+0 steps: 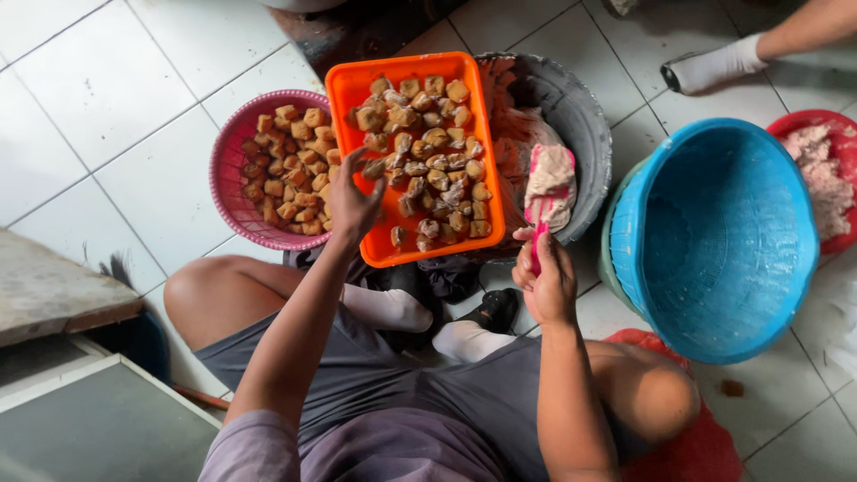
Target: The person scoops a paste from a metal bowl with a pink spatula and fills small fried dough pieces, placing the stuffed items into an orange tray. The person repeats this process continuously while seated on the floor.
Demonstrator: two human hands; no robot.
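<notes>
An orange rectangular tray (353,94) full of brown fried tofu pieces sits in front of my knees. My left hand (350,201) reaches onto its left edge, fingers on a tofu piece (373,168). My right hand (546,278) grips the pink handle of a spatula (549,183) loaded with pale filling paste, held upright just right of the tray. A pink round basket (228,192) with more tofu pieces lies to the left of the tray.
A grey basin (580,112) stands behind the tray. A big blue basket (714,241) lies tipped at right, with a red bowl of pale paste (826,170) beyond it. Another person's socked foot (714,64) is at top right. White tiled floor all around.
</notes>
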